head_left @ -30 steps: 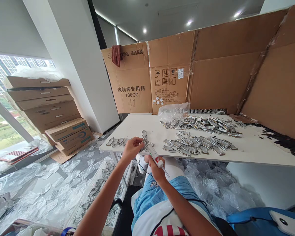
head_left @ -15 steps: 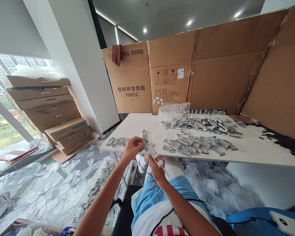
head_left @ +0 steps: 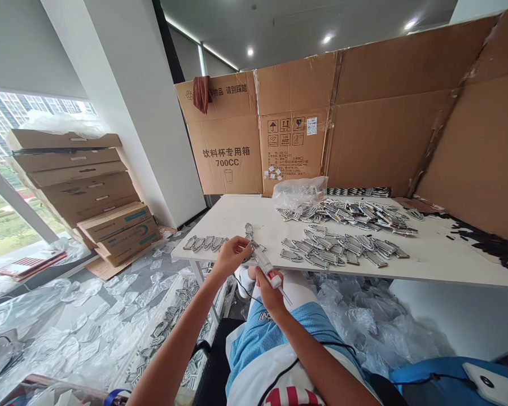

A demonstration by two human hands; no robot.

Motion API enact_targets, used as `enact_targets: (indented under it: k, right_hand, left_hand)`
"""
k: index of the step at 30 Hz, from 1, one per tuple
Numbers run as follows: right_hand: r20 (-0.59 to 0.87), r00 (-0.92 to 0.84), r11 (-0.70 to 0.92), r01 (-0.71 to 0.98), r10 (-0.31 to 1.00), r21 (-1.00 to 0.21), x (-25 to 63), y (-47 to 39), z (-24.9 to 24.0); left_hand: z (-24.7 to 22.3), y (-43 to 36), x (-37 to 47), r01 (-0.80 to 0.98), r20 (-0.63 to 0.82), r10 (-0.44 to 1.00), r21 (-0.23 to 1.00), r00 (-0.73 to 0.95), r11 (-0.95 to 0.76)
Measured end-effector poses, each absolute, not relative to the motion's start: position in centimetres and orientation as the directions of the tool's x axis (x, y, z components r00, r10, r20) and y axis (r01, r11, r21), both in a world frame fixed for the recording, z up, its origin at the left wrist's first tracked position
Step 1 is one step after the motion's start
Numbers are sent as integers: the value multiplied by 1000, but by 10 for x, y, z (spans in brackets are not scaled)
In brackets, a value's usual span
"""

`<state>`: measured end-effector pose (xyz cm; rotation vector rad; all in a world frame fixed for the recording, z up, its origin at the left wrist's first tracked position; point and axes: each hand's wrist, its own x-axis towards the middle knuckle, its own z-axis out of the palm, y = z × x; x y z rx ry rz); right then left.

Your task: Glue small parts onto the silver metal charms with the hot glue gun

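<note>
My right hand (head_left: 271, 288) is wrapped round a white-and-red glue gun (head_left: 263, 265), its nozzle pointing up and left over the table's front edge. A thin rod sticks out of its rear end. Close to the nozzle tip, my left hand (head_left: 233, 255) has its thumb and fingers pinched together; what lies between them is too small to make out. Silver metal buckles (head_left: 249, 230) lie just beyond the fingertips, partly covered by the hand and glue gun. Left of that hand runs a row of similar buckles (head_left: 203, 243).
Loose buckles (head_left: 342, 246) form piles on the white table (head_left: 232, 211), beside a clear plastic bag (head_left: 300, 193). Black strips (head_left: 497, 243) lie at the right end. Cardboard panels (head_left: 372, 124) stand behind. Below left, a crate (head_left: 161, 332) holds more buckles, among plastic wrappers (head_left: 88, 327).
My left hand has shifted slightly to the right, showing more of the buckle row beside it. The glue gun stays in my right hand, almost in the same place.
</note>
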<state>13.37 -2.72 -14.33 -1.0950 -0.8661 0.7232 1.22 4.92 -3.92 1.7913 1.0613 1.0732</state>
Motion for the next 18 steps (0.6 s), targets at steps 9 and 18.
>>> enact_targets:
  k: [9, 18]
  right_hand:
    - [225, 508, 281, -36, 831, -959, 134, -29, -139]
    - [228, 506, 275, -20, 832, -961, 135, -32, -134]
  left_hand:
    - [-35, 45, 13, 254, 276, 918, 901, 286, -351]
    - [-34, 45, 11, 268, 277, 928, 901, 249, -341]
